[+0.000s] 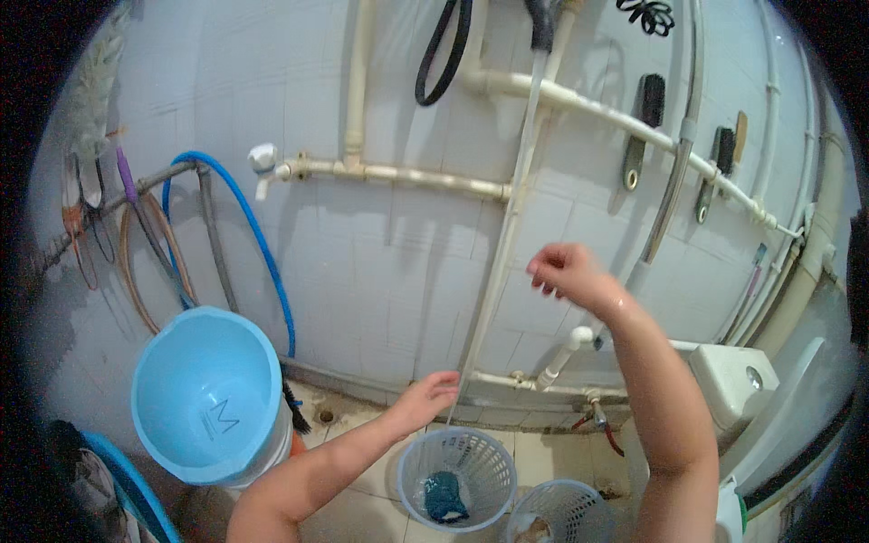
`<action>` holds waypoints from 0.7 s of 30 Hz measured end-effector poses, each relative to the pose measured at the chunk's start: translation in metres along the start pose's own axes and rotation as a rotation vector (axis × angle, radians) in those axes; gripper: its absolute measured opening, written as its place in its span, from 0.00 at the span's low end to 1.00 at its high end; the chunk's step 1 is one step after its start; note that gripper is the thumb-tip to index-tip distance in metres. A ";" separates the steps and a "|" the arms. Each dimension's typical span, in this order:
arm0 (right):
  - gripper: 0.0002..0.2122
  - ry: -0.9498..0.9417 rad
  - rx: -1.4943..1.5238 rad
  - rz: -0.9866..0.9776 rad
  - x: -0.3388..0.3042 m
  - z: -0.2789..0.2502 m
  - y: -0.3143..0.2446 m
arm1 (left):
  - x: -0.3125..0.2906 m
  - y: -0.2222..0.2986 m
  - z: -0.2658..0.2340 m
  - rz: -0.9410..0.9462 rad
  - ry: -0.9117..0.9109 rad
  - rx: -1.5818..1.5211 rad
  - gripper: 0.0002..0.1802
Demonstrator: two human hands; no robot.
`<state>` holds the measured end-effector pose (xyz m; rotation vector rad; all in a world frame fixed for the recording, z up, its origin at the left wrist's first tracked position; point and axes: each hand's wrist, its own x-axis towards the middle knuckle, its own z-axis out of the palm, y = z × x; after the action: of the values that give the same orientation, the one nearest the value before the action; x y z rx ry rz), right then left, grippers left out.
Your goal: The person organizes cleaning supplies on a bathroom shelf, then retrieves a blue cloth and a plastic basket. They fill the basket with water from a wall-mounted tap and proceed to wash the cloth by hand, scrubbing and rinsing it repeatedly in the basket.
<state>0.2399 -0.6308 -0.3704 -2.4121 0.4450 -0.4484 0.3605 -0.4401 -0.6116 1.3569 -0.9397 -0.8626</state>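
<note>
My left hand (427,401) is open, its fingers stretched out beside a thin falling stream of water (498,262). Below it stands a pale blue perforated plastic basket (496,489) with a wet dark teal cloth (444,498) inside; the water runs down toward this basket. Higher up and to the right, my right hand (570,276) is raised in front of the tiled wall. Its fingers are loosely bent with the tips apart, and nothing shows in them. The water comes from a black spout (540,27) at the top.
A second perforated basket (579,507) holds something pale. On the left, a light blue basin (204,398) sits on a white bucket. Pipes (407,176) and a white tap (262,163) line the wall, where brushes (650,104) hang. A white cistern (733,380) stands right.
</note>
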 end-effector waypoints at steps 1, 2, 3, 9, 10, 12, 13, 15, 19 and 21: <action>0.11 0.095 -0.027 -0.048 0.000 -0.023 -0.018 | 0.002 0.024 0.007 -0.044 -0.038 -0.016 0.26; 0.11 0.181 -0.043 -0.102 0.001 -0.042 -0.037 | 0.004 0.041 0.009 -0.095 -0.063 -0.025 0.26; 0.11 0.281 -0.092 -0.121 0.002 -0.058 -0.057 | 0.005 0.051 0.011 -0.095 -0.079 -0.023 0.26; 0.11 0.800 -0.612 -0.419 0.020 -0.120 -0.157 | -0.004 0.075 0.003 -0.080 -0.090 0.009 0.25; 0.13 0.846 -0.747 -0.478 0.027 -0.125 -0.173 | -0.004 0.076 -0.001 -0.097 -0.089 0.007 0.25; 0.13 1.077 -1.043 -0.863 0.047 -0.140 -0.200 | -0.009 0.083 -0.009 -0.145 -0.082 0.015 0.25; 0.13 1.182 -1.190 -1.058 0.056 -0.147 -0.210 | -0.012 0.089 -0.010 -0.158 -0.065 0.019 0.25; 0.12 1.207 -1.373 -1.080 0.069 -0.157 -0.231 | -0.017 0.101 -0.011 -0.185 -0.037 0.036 0.26; 0.17 0.928 -1.549 -0.669 0.067 -0.161 -0.264 | -0.016 0.110 -0.023 -0.176 -0.001 0.017 0.27; 0.15 0.857 -1.611 -0.564 0.067 -0.162 -0.267 | -0.015 0.108 -0.027 -0.146 0.026 0.036 0.29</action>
<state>0.2851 -0.5466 -0.0652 -3.7527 0.5721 -2.0358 0.3758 -0.4113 -0.5037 1.4782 -0.8478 -0.9399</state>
